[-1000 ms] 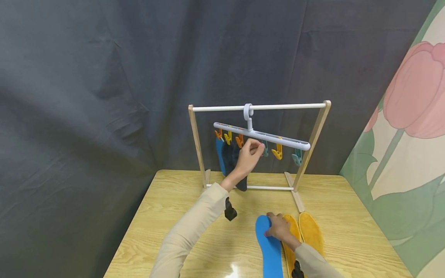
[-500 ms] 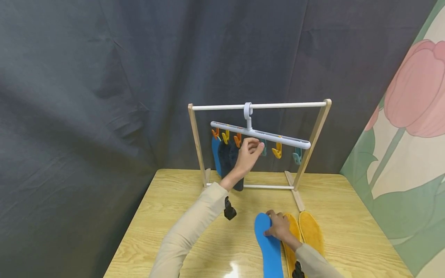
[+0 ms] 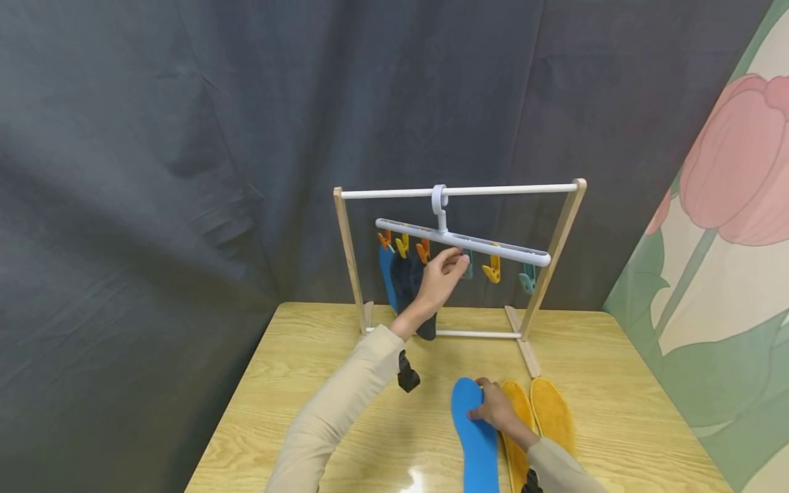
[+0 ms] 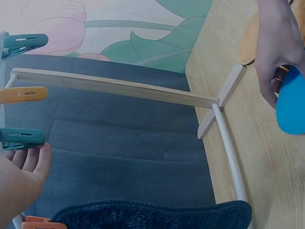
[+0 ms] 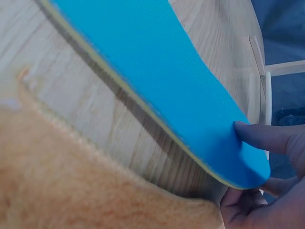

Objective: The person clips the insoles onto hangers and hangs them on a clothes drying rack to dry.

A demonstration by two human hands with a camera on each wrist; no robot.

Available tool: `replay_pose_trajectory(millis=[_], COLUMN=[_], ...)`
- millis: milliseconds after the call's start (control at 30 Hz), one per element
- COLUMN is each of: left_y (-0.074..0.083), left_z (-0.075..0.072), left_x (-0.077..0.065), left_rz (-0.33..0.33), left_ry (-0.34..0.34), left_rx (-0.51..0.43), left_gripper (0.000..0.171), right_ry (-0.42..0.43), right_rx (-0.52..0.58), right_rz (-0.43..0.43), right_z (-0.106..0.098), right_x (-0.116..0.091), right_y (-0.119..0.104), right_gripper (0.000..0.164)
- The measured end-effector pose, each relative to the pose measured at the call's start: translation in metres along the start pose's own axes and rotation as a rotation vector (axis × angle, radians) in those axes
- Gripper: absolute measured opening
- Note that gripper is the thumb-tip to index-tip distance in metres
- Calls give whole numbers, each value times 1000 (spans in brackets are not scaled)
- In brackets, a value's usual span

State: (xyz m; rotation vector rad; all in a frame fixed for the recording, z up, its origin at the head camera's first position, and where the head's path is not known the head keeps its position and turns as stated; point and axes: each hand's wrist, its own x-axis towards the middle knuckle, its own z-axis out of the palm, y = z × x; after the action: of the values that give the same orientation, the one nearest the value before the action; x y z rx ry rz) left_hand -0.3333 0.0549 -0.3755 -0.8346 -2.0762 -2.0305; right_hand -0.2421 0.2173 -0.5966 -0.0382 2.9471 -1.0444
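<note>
Blue insole (image 3: 479, 455) is extending at six o'clock from the rack (image 3: 557, 248). Leftward, at nine o'clock, bare tabletop (image 3: 277, 424) is running to its edge. At eleven, dark insoles (image 3: 402, 284) are hanging; the left hand (image 3: 435, 282) is touching the teal clip (image 3: 468, 267), whether pinching I cannot tell. The right hand (image 3: 501, 409) is gripping the blue insole's twelve-o'clock end. At three, orange insoles (image 3: 553, 411) are lying close, wood continuing rightward. Since the earlier frame, both hands are keeping nearly the same places.

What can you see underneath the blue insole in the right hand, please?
Fingers of the right hand are under one end of the blue insole, and shaded wooden table shows along its edge. What lies beneath its middle is covered and cannot be seen.
</note>
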Motion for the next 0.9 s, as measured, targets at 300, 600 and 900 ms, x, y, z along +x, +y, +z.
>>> replay_pose_trajectory(millis=[300,600,900], left_y=[-12,22,-15], left_z=[2,-2,-3], left_x=[3,-9,5], left_rz=[-14,-2,-14], left_ry=[17,-12,3], left_rx=[47,87,114], left_gripper=[41,40,42], right_ry=[2,-55,-83], right_rx=[124,201,283], right_rz=[-42,4,39], right_z=[-1,-3,-11], right_x=[0,-2,0], right_y=[3,5,2], right_gripper=[67,66,63])
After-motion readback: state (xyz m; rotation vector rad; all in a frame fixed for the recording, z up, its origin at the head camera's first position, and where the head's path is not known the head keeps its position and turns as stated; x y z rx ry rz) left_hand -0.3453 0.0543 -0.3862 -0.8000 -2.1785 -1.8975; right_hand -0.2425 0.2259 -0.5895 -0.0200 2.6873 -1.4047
